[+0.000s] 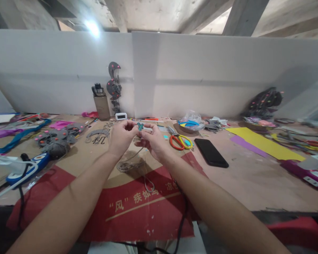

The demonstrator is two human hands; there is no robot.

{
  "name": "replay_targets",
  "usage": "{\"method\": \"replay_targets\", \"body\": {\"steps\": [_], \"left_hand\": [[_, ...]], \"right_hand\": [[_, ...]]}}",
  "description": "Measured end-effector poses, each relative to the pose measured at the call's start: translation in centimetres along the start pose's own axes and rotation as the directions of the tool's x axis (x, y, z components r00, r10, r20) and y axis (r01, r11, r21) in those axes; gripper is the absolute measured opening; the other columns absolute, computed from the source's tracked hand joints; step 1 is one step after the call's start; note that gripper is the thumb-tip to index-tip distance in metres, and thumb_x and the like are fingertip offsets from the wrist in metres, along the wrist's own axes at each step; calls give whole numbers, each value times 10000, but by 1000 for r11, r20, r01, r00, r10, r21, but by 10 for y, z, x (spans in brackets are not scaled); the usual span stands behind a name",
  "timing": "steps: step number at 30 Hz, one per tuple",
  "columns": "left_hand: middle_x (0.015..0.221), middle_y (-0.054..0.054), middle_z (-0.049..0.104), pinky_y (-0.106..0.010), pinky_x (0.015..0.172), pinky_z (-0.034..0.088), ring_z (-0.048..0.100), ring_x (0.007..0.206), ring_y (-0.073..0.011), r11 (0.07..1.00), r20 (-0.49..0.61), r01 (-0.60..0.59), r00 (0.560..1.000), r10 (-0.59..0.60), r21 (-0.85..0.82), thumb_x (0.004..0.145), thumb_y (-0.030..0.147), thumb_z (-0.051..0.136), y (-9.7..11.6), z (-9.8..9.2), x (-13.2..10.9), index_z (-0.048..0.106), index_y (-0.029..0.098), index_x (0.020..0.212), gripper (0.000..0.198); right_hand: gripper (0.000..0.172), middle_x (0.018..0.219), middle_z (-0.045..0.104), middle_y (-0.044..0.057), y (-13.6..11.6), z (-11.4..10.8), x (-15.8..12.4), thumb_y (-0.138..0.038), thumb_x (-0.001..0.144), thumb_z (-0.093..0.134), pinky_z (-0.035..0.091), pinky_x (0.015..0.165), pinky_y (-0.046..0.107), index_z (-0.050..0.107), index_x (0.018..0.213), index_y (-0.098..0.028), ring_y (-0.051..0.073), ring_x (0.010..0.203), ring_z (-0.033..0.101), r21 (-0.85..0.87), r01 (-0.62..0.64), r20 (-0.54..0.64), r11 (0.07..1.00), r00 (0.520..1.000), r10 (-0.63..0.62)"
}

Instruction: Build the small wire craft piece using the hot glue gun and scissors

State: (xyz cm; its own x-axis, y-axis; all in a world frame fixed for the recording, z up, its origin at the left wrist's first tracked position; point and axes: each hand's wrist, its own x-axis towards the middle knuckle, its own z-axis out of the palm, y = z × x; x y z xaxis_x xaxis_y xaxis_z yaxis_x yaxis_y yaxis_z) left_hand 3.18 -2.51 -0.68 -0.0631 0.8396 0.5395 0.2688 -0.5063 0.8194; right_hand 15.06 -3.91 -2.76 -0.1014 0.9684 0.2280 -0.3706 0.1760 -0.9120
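Note:
Both arms reach out over a workbench covered by a brown and red cardboard sheet. My left hand and my right hand meet above it, and their fingertips pinch a small teal flower-shaped piece between them. A thin grey cord hangs from the hands and coils on the cardboard below. Orange and yellow scissors lie just right of my right hand.
A black phone lies right of the scissors. Grey felt pieces with pink dots and a blue glue gun are at left. A bottle, a bowl, yellow sheets and a white partition wall stand behind.

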Motion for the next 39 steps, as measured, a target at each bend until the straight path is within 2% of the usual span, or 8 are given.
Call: {"method": "replay_targets", "body": {"steps": [3, 8, 11, 16, 30, 33, 36, 39], "left_hand": [[620, -2, 584, -225, 522, 359, 490, 560, -110, 996, 5, 76, 997, -76, -54, 663, 259, 632, 0, 0, 0, 642, 169, 719, 107], [600, 4, 573, -217, 483, 342, 484, 526, -102, 989, 59, 119, 992, -114, -87, 676, 282, 627, -6, 0, 2, 633, 168, 752, 137], [579, 10, 556, -214, 461, 323, 474, 504, -98, 982, 84, 153, 986, -144, -108, 671, 292, 636, -7, 1, 3, 626, 169, 761, 153], [569, 16, 538, -213, 463, 310, 462, 501, -92, 971, 115, 185, 979, -169, -151, 640, 282, 662, -5, 2, 2, 610, 168, 722, 149], [544, 33, 502, -222, 477, 284, 385, 485, -81, 976, 187, 157, 974, -128, -152, 615, 222, 634, -3, 3, 3, 603, 169, 685, 93], [541, 32, 505, -221, 474, 284, 384, 483, -80, 980, 206, 146, 972, -116, -138, 625, 216, 622, -2, 2, 3, 605, 169, 673, 70], [547, 28, 518, -221, 471, 285, 397, 488, -84, 980, 231, 160, 964, -129, -119, 612, 220, 639, 0, -1, 5, 620, 168, 680, 88], [551, 24, 527, -220, 466, 289, 411, 490, -86, 979, 275, 176, 951, -142, -103, 596, 216, 660, 0, -5, 7, 625, 163, 674, 101]], "right_hand": [[389, 675, 476, -80, -1, -6, 0, -297, 715, 625, 379, 502, 218, 369, 1003, -243, 86, 527, 441, -232, 124, -65, 965, 988, -142], [116, 732, 514, -18, -5, -14, 0, -257, 780, 568, 389, 620, 251, 531, 870, -194, 114, 664, 480, -586, 355, -14, 728, 894, -447], [108, 772, 560, 15, -10, -15, -2, -284, 803, 556, 387, 664, 270, 591, 815, -182, 134, 713, 491, -694, 363, 2, 621, 864, -503], [130, 750, 566, 17, -17, -16, -5, -305, 795, 576, 374, 664, 274, 607, 780, -179, 140, 697, 482, -770, 324, -15, 550, 852, -523], [164, 640, 528, -11, -20, -14, -5, -319, 742, 609, 352, 604, 256, 570, 672, -176, 118, 615, 450, -771, 258, -74, 583, 872, -484], [162, 618, 488, -34, -18, -16, -4, -332, 738, 610, 339, 564, 243, 579, 747, -174, 105, 581, 427, -720, 249, -102, 648, 886, -453], [203, 575, 425, -58, -16, -18, -1, -347, 738, 597, 305, 514, 233, 614, 842, -174, 95, 533, 386, -635, 228, -84, 738, 929, -359], [190, 541, 399, -64, -12, -20, 3, -349, 715, 598, 258, 476, 229, 628, 774, -170, 82, 496, 343, -545, 174, -58, 820, 968, -245]]}}
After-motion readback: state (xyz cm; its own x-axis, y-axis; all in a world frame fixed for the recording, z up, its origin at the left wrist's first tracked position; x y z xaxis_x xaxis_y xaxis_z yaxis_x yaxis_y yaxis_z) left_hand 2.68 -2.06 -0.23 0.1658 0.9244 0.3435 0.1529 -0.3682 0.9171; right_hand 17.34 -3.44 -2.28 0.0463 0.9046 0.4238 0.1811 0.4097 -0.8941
